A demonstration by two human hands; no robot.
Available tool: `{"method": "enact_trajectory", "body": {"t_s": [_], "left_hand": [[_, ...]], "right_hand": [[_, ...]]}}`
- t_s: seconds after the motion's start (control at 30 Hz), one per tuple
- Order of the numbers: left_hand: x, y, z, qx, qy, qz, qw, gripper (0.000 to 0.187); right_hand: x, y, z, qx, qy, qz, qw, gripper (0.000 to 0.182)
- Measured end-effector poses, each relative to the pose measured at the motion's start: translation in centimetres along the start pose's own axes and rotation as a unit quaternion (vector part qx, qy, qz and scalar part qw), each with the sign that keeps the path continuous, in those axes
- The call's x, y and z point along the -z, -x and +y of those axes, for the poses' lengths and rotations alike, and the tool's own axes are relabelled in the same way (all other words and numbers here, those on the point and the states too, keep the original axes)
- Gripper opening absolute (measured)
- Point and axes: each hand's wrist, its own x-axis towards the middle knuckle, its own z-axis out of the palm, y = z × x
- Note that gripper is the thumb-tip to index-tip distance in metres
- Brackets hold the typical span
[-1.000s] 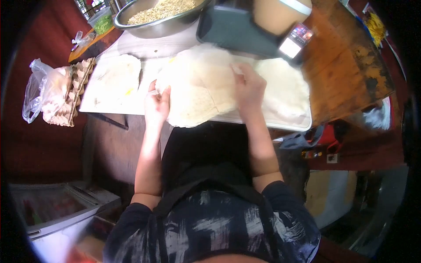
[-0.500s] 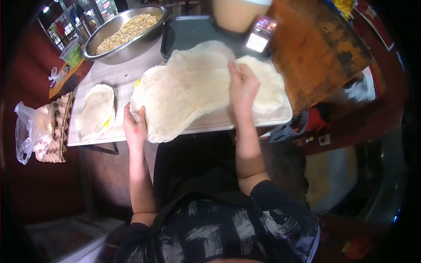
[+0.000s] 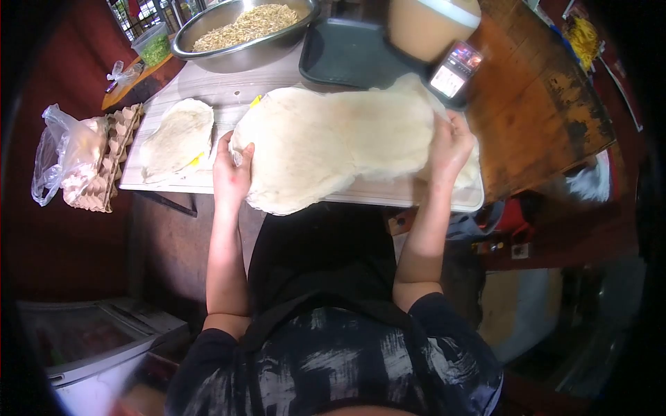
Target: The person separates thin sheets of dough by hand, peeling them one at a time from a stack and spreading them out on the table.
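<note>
A stack of thin, pale round dough wrappers (image 3: 298, 152) lies at the table's front edge. My left hand (image 3: 232, 170) is closed on the stack's left edge, thumb on top and fingers beneath. On the right, my right hand (image 3: 451, 145) pinches the far edge of a single thin wrapper (image 3: 392, 128), stretched out flat from the stack. Under that wrapper and hand, another pale pile (image 3: 470, 173) shows partly at the table's right corner. A smaller folded pile of wrappers (image 3: 177, 142) with a yellow strip rests to the left of my left hand.
Behind the wrappers stand a steel bowl (image 3: 243, 52) of shredded filling, a dark tray (image 3: 340, 52), a tan tub (image 3: 423, 31) and a lit phone (image 3: 456, 69). Egg trays (image 3: 118, 152) with a plastic bag sit at the left. A wooden surface (image 3: 534, 97) adjoins the right.
My right hand has moved right, drawing the wrapper out from the stack until it lies flatter and wider. My left hand keeps its hold. The camera view has shifted.
</note>
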Motion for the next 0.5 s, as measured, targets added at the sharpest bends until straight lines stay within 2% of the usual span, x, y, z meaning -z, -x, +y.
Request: {"method": "enact_trajectory", "body": {"t_s": [0.1,0.27,0.33,0.37,0.43,0.47,0.5], "left_hand": [[0.5,-0.7,-0.7,-0.013,-0.024,0.008,1.0,0.046],[2.9,-1.8,-0.4,0.027,-0.037,0.049,0.998,0.042],[3.5,-3.0,-1.8,-0.072,-0.129,0.087,0.985,0.042],[3.3,-2.9,-2.3,-0.07,-0.128,0.085,0.986,0.042],[3.0,-2.8,-0.1,-0.005,-0.163,0.048,0.985,0.041],[2.7,-3.1,0.7,-0.008,-0.164,0.049,0.985,0.041],[2.4,-3.3,1.4,-0.13,-0.203,0.105,0.965,0.039]], "right_hand": [[0.1,-0.6,-0.8,0.016,0.013,0.012,1.0,0.012],[1.3,-3.1,-0.4,0.047,0.012,0.043,0.998,0.011],[1.4,-4.3,-1.2,0.137,0.096,0.051,0.984,0.011],[0.6,-4.7,-1.3,0.147,0.093,0.037,0.984,0.013],[-1.1,-5.2,-2.4,0.229,0.175,-0.011,0.957,0.014],[-2.0,-5.5,-2.7,0.268,0.198,-0.033,0.942,0.015],[-2.8,-5.5,-3.5,0.267,0.198,-0.031,0.943,0.015]]}}
